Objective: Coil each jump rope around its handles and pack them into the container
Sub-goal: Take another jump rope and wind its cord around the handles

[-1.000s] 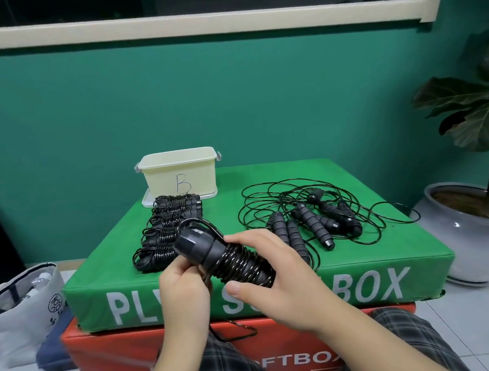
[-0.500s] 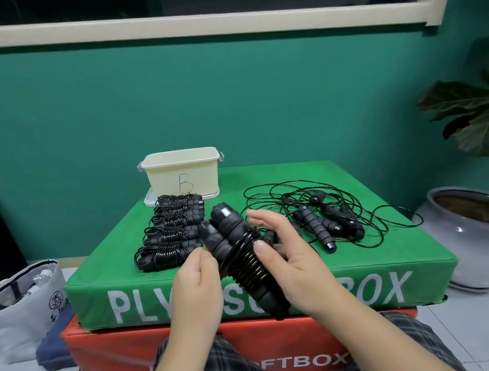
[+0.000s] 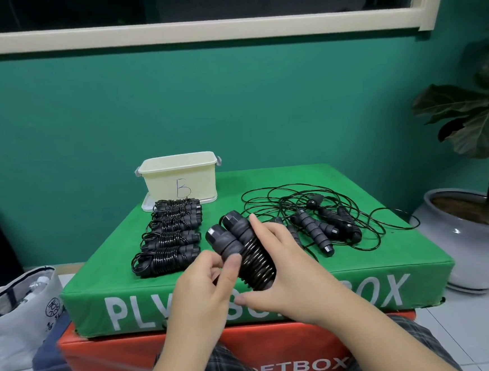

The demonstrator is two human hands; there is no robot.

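Both hands hold a coiled black jump rope point(image 3: 244, 251) above the front edge of the green soft box point(image 3: 360, 264), its two handles side by side and pointing up and away. My left hand point(image 3: 206, 279) pinches the handles from the left. My right hand point(image 3: 281, 264) wraps around the wound cord from the right. Several coiled ropes point(image 3: 171, 235) lie in a row on the left of the box. A tangle of loose ropes point(image 3: 322, 220) lies on the right. The cream container point(image 3: 181, 175) marked "B" stands open at the back left.
The green box rests on an orange soft box point(image 3: 111, 368). A white bag point(image 3: 16, 314) sits on the floor at the left. A potted plant point(image 3: 480, 219) stands at the right. The container's lid point(image 3: 148, 205) lies under it.
The coiled rope has swung from lying across my hands to pointing up and away, and it has lifted a little. My right hand has shifted its hold along the coil.
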